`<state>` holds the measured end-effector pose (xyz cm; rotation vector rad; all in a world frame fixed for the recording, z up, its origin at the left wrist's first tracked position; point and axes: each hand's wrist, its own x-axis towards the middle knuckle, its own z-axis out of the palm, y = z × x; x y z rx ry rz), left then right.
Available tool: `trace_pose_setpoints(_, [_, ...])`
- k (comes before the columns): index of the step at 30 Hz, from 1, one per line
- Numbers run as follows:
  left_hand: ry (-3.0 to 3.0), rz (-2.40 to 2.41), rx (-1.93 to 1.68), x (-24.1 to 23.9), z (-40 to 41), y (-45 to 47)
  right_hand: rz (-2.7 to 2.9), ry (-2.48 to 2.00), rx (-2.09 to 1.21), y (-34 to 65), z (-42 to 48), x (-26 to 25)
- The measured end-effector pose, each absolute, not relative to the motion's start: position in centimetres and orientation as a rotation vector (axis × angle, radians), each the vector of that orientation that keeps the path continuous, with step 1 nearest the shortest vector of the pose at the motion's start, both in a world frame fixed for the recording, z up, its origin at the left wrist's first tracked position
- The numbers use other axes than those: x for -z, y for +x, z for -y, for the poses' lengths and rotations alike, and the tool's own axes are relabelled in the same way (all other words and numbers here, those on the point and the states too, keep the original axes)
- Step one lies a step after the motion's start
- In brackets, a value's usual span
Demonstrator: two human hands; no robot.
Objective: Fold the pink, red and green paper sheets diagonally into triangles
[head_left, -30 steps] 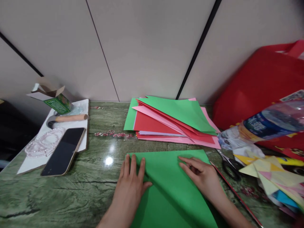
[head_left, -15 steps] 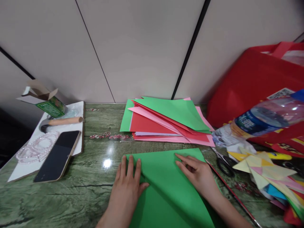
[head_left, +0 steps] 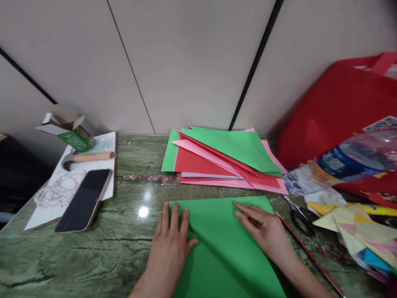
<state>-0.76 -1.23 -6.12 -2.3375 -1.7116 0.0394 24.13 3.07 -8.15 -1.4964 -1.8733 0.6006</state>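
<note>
A large sheet of green paper (head_left: 214, 231) lies before me, with a dark diagonal crease or shadow across it. Its near part runs out of the view at the bottom. My left hand (head_left: 172, 244) rests flat on its left edge, fingers spread and pointing away from me. On the right side of the sheet, my right hand (head_left: 263, 229) touches the surface near the far edge. The index finger is stretched out and the thumb sits apart from it, while the other fingers curl under. Nothing shows between its fingers.
Behind lies a stack of coloured paper (head_left: 223, 155). To the right are scissors (head_left: 302, 219), a red thin rod (head_left: 310, 252), folded paper pieces (head_left: 356, 231), a plastic bottle (head_left: 344, 159) and a red bag (head_left: 328, 107). Leftward are a phone (head_left: 85, 203), hammer (head_left: 89, 157), beads (head_left: 58, 190) and small box (head_left: 72, 134).
The whole view has shifted slightly, so things appear a little farther right. Both hands keep nearly the same place on the green paper.
</note>
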Motion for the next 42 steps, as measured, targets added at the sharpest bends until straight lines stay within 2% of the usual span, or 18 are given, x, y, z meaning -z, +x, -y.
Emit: trace_pose_setpoints(42, [-2.337,1.660,-0.073,5.59,1.18,-0.74,1.880,-1.495,-0.619,24.26,-3.08,8.48])
